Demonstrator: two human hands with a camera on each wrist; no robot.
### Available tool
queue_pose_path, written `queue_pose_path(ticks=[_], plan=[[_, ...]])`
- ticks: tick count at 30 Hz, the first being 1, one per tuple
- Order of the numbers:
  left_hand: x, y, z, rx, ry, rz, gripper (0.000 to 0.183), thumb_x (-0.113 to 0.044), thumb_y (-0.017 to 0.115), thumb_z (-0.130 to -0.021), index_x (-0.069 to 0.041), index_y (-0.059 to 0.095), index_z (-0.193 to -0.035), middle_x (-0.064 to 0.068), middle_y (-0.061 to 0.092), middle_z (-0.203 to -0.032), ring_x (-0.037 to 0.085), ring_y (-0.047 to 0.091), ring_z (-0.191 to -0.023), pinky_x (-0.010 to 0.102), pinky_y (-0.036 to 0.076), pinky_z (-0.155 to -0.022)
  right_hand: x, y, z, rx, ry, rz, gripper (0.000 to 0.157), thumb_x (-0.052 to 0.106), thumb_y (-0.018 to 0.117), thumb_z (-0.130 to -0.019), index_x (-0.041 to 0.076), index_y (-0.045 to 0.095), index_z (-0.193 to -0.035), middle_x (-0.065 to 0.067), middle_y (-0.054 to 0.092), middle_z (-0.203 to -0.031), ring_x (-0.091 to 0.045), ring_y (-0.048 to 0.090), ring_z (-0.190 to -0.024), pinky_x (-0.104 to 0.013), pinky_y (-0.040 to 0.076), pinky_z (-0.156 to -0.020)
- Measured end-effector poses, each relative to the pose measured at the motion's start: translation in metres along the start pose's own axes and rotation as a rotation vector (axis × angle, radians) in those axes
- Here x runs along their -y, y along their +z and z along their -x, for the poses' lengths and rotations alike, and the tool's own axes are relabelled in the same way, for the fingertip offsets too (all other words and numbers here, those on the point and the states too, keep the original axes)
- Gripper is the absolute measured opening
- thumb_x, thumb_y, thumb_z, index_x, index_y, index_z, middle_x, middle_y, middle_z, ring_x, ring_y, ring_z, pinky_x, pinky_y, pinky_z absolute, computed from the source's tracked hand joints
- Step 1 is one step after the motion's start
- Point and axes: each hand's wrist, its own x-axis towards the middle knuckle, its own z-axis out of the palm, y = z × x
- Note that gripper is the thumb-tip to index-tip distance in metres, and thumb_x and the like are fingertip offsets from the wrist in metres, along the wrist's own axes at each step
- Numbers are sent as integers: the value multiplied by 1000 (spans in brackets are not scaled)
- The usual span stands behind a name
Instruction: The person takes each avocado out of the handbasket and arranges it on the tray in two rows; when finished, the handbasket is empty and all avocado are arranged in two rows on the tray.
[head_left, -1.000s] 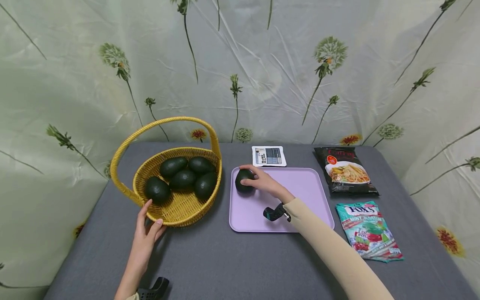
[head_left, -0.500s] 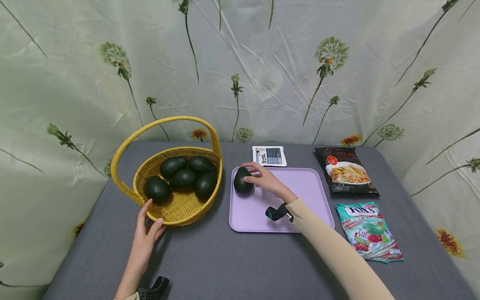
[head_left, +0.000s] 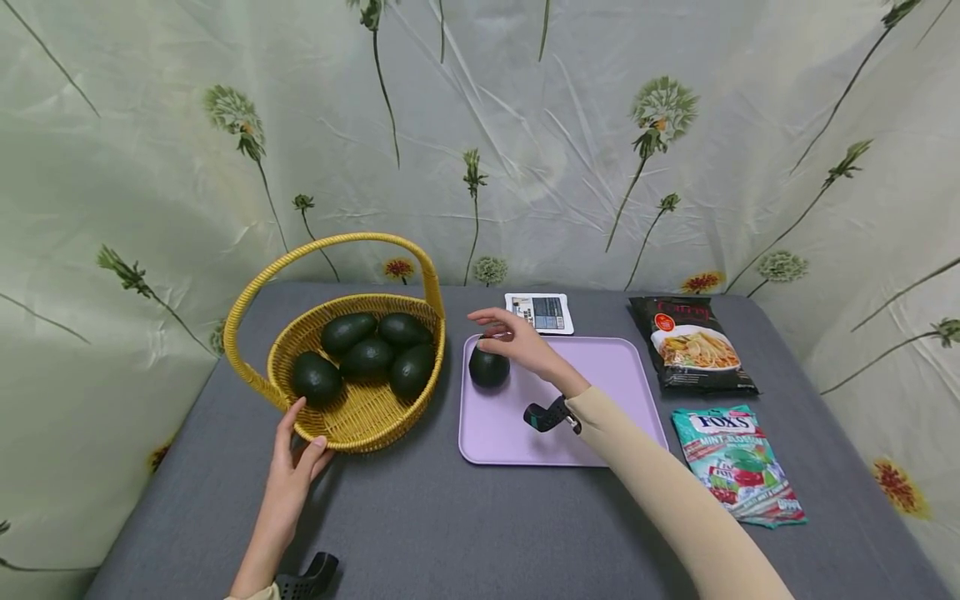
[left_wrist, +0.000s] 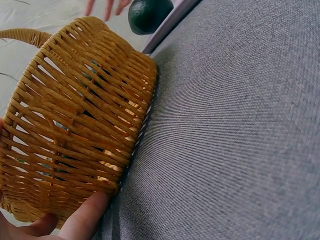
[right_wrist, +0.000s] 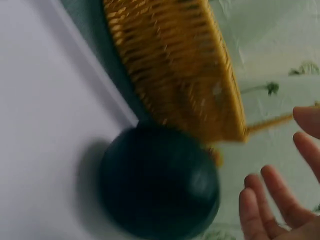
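In the head view a yellow wicker basket (head_left: 356, 429) with a tall handle holds several dark green avocados (head_left: 367, 358). My left hand (head_left: 288, 479) grips its near side, one finger at the rim and another low on the outer wall, as the left wrist view shows with the fingers (left_wrist: 87, 217) against the weave. One more avocado (head_left: 489, 371) rests near the left edge of a lilac tray (head_left: 558, 446). Just above it is my right hand (head_left: 521, 343), fingers spread and loosely bent. A gap shows between that avocado (right_wrist: 160, 182) and the fingers in the right wrist view.
A small white packet with printed label (head_left: 547, 312) lies behind the tray. To the tray's right are a black noodle bag (head_left: 693, 343) and a teal Fox's candy bag (head_left: 738, 467). A flower-printed curtain (head_left: 555, 167) backs the grey table (head_left: 450, 533).
My right hand has let go of the avocado on the tray and risen slightly off it. The avocado, tilted half a second ago, has settled. My left hand and the basket have stayed put.
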Motion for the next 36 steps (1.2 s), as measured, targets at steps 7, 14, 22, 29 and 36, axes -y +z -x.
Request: queue_pose_path(ticks=[7, 14, 22, 29, 36], plan=[[0, 1, -1, 6, 0, 4, 64, -18, 43, -104, -21, 4, -155, 17, -4, -153, 44, 23, -130, 11, 45, -83, 24, 37, -31, 161, -153, -16, 41, -1, 62, -90, -2, 54, -130, -19, 51, -132, -40, 49, -118, -34, 43, -96], [-1, 1, 0, 11, 8, 11, 64, -18, 42, -104, -20, 3, -155, 18, -4, -153, 45, 22, -131, 11, 45, -83, 42, 83, -63, 337, -132, 72, 41, -1, 61, -92, 3, 55, -131, -10, 49, -136, -27, 46, -125, -31, 41, -99], [1, 0, 0, 0, 6, 1, 63, -20, 43, -104, -19, 5, -154, 17, -2, -153, 44, 22, -132, 11, 45, -82, 46, 110, -80, 396, -49, 301, 42, 7, 64, -90, 14, 58, -132, -4, 49, -139, -20, 41, -128, -28, 38, -98], [2, 0, 0, -4, 15, 0, 62, -19, 43, -104, -20, 6, -154, 17, -1, -153, 44, 24, -131, 11, 45, -83, 47, 119, -90, 445, -37, 538, 43, 7, 65, -89, 17, 61, -130, -3, 48, -139, -20, 35, -131, -33, 23, -109], [2, 0, 0, 0, 18, -9, 63, -19, 43, -104, -19, 5, -154, 17, -3, -153, 44, 23, -131, 10, 44, -83, 54, 128, -93, 483, -10, 714, 42, 5, 65, -89, 24, 64, -127, -8, 41, -141, -19, 39, -127, -26, 40, -92]])
